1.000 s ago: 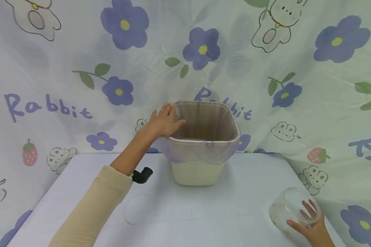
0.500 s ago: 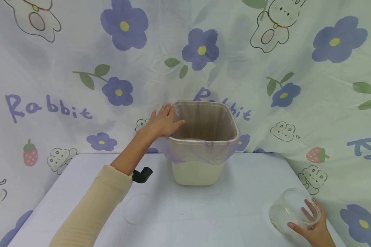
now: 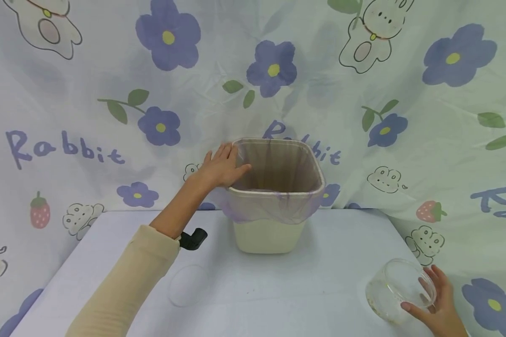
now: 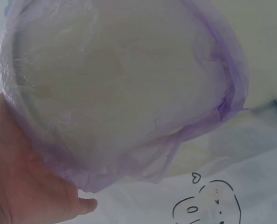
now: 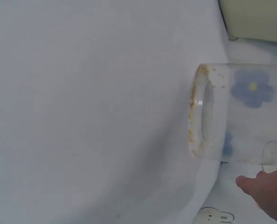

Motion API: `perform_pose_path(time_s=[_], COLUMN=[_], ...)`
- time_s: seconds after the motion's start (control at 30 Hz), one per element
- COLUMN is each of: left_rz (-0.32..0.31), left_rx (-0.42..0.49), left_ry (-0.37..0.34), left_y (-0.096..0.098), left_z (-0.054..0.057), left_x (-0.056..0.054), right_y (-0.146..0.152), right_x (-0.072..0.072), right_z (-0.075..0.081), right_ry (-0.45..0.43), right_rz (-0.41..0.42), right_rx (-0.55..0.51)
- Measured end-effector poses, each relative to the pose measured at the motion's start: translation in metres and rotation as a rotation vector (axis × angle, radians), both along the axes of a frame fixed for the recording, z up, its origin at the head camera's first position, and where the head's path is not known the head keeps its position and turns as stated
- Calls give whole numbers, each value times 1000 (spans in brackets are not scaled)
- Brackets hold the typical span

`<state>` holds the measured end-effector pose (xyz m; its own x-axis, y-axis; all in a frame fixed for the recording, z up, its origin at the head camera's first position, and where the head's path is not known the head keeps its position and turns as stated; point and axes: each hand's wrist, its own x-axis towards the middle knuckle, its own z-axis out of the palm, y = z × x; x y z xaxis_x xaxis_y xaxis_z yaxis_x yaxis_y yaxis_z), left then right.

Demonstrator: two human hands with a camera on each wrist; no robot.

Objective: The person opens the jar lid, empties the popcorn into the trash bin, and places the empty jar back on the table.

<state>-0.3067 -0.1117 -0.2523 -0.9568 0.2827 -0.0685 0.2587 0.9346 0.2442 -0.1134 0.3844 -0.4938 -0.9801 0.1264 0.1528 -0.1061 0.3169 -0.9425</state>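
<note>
My left hand (image 3: pixel 221 167) rests on the left rim of a cream bin (image 3: pixel 270 236), thumb spread over the opening. A thin purple bin liner (image 3: pixel 274 208) covers the rim and folds down outside; in the left wrist view the liner (image 4: pixel 120 163) lies against the palm side of that hand. At the right of the table, a clear round plastic jar (image 3: pixel 381 292) stands uncapped, with yellowish crumbs around its base in the right wrist view. Close to the jar's mouth is my right hand (image 3: pixel 444 304), fingers spread loosely behind it and the thumb near its front.
A clear round lid (image 3: pixel 188 285) lies on the white table (image 3: pixel 278 290), left of the middle. Close behind the bin hangs a curtain (image 3: pixel 219 56) printed with flowers and rabbits. A few tiny specks dot the tabletop.
The right hand has shifted slightly right, its fingers and thumb loosening from the jar, which stays in place. The left hand keeps its place on the bin rim.
</note>
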Motion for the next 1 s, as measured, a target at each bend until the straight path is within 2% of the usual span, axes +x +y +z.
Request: perform_pose_path(time_s=[0.17,0.27,0.43,0.7,0.8,1.0], left_rz=[-3,-4,-6,-9,-16,-48], left_rx=[4,10,23,41,44,36], left_ry=[-8,-13,-15,0,3,34], left_y=[-1,-3,-5,-4,-4,-10], left_z=[1,2,2,9,11,16], left_x=[0,0,-3,-1,1,8], right_y=[5,4,-7,-25,-29,-42], right_x=[-5,-11,-20,-33,-39,-51], right_z=[25,43,76,126,137,147], right_ry=[30,118,279,408,425,376], right_rz=[-41,-16,17,58,84,194], right_rx=[333,442,548,639,673,710])
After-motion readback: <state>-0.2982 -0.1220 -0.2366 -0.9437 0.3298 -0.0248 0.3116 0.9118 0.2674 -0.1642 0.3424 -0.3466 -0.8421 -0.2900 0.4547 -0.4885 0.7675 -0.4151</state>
